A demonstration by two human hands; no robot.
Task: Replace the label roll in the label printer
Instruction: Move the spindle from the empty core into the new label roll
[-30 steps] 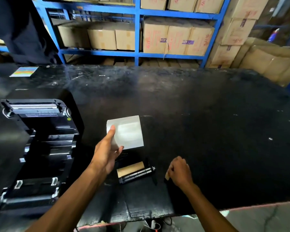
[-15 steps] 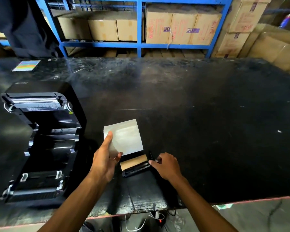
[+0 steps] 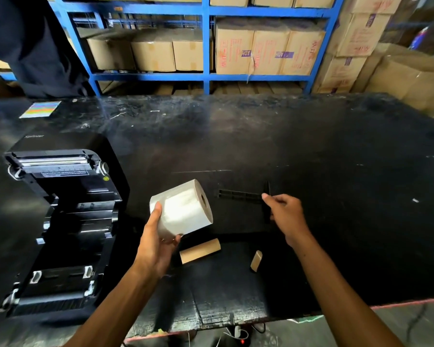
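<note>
My left hand (image 3: pixel 158 242) grips a full white label roll (image 3: pixel 186 209) above the black table (image 3: pixel 336 196), its core hole turned to the right. My right hand (image 3: pixel 287 216) holds a black plastic roll spindle (image 3: pixel 241 195) by its flange end, the rod pointing left toward the roll's hole, a short gap between them. The black label printer (image 3: pixel 58 221) stands at the left with its lid open and its roll bay bare. An empty brown cardboard core (image 3: pixel 200 250) lies on the table just below the roll.
A small brown cardboard piece (image 3: pixel 256 260) lies right of the empty core. A coloured card (image 3: pixel 40 109) sits at the table's far left. Blue shelving (image 3: pixel 206 46) with cartons stands behind the table. A person in dark clothes (image 3: pixel 30 46) stands at the far left.
My right hand pulled the black spindle out of the empty core and raised it to the right. My left hand turned the white roll so its hole faces the spindle.
</note>
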